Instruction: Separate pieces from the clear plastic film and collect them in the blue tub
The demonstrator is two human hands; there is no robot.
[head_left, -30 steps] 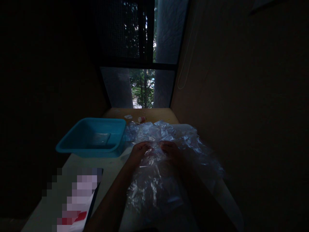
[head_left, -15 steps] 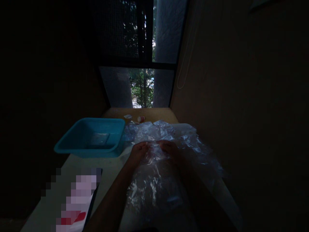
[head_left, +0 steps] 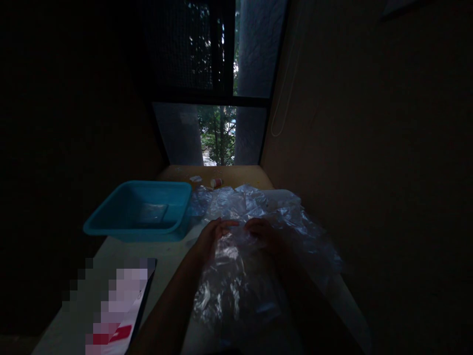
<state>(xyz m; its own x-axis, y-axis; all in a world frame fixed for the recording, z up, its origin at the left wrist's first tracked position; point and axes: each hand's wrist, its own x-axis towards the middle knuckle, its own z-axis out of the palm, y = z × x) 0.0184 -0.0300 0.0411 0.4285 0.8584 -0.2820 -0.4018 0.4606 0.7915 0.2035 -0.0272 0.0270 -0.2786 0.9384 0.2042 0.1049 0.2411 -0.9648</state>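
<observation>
A clear plastic bag (head_left: 232,291), shiny and creased, stretches from my hands down toward the table's near edge. My left hand (head_left: 216,231) pinches its far end, with the index finger pointing across to the right. Close beside it, my right hand (head_left: 260,230) has its fingers curled over the same end of the plastic. Shadow hides part of the right hand. Beyond both hands lies a heap of more clear plastic bags (head_left: 236,199), spreading to the right.
A blue plastic basin (head_left: 181,229) with a clear flat packet (head_left: 153,212) inside stands at left. Nearer is a tablet-like screen (head_left: 125,315), partly pixelated. A small red-and-white cylinder (head_left: 216,183) lies on the ledge below the window. Dark walls flank the white table (head_left: 170,261).
My left index finger has straightened toward the right hand, and the left hand has shifted slightly. The plastic between my hands has moved a little lower. The basin and screen have stayed put.
</observation>
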